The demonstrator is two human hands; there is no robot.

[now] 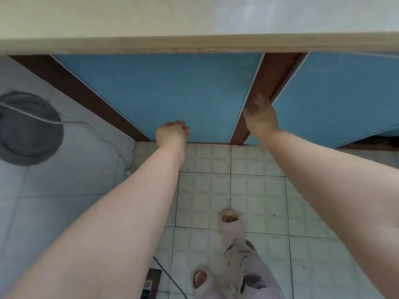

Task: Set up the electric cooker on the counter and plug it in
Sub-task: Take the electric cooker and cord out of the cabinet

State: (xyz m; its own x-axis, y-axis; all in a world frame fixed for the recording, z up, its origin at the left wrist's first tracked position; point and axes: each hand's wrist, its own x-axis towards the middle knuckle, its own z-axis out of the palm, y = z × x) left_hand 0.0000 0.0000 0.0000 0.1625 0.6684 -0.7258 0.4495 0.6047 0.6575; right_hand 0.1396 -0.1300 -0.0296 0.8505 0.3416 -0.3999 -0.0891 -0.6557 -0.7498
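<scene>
Opening cupboard below bench (194,43), judged step. Right hand (260,117), blurred, hooks edge of right cabinet door (345,100), ajar. Left hand (172,132) fisted, empty. Cooker not in view. Next: swing door wide, locate cooker.

Far across the top, the surface (194,16) looks pale, smooth and stone-like, with a soft sheen. Below it the cabinet doors (162,89) are flat matt blue, framed by dark brown wooden posts (274,70). Nearer, the floor tiles (205,197) are off-white, embossed in small squares and speckled with grit. On the left, the wall tiles (43,190) gleam smoother. Near, the slippers (232,225) look soft and the trousers (254,268) are printed cloth.
</scene>
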